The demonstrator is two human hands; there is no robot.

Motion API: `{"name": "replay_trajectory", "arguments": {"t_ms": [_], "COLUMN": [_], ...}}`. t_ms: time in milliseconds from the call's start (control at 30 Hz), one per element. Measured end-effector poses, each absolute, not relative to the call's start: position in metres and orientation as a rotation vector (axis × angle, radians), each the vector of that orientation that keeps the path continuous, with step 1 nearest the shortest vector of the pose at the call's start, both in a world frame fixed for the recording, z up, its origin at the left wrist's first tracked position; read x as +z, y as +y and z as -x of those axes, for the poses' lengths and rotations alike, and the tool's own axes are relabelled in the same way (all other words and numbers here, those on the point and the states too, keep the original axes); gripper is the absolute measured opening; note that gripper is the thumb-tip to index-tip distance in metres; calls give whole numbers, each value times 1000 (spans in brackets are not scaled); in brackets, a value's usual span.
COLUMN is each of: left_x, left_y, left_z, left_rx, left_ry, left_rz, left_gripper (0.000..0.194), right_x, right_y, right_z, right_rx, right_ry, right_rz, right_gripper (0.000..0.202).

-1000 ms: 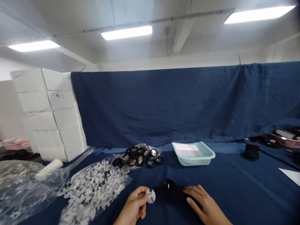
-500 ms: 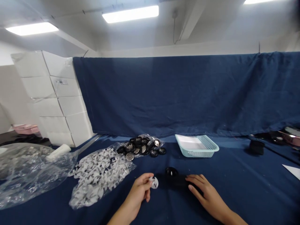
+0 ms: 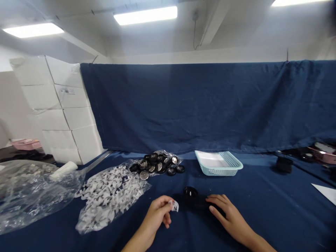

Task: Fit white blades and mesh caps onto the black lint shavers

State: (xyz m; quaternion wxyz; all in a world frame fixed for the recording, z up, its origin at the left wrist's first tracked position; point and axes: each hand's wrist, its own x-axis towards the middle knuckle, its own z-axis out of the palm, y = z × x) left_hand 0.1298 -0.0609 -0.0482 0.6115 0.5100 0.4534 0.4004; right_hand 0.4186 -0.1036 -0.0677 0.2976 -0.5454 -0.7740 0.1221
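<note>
My left hand [image 3: 157, 213] pinches a small white plastic piece [image 3: 174, 205] between thumb and fingertips. Just right of it, a round black cap [image 3: 190, 191] sits open side up at the far left of a dark black block [image 3: 196, 202]; a small white spot shows inside the cap. My right hand [image 3: 228, 216] has its fingers and thumb on the right end of that block. How the cap and block meet is too dark to make out.
A plastic bag of white pieces [image 3: 112, 196] lies left, with black round caps [image 3: 154, 163] behind it. A light blue basket [image 3: 220, 170] stands at the back. Another clear bag [image 3: 34, 199] and stacked white boxes [image 3: 65, 119] are far left; a small black object [image 3: 284, 164] lies right.
The white piece has turned in my left fingers and is now seen more edge-on. My right hand stays at the block. The whole view has shifted slightly.
</note>
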Motion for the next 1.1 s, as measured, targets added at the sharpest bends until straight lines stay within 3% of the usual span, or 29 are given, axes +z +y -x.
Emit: {"name": "replay_trajectory", "arguments": {"t_ms": [500,800,1100], "left_x": [-29,-34,-36], "left_y": [-61,-59,-56], "left_z": [-118,-119,-118], "left_rx": [1032,1120,1164], "left_ry": [919,1100,1131], "left_rz": [-650,-1124,-1225], "left_gripper": [24,49,57], "right_x": [-70,-69,-71], "right_y": [-102,-102,-101], "right_z": [-420,-421,-422], "right_rx": [365,327,343], "right_ry": [-2059,-2031,-2056], "right_rz": [1468,1450,1477], "right_gripper": [38,36,38]}}
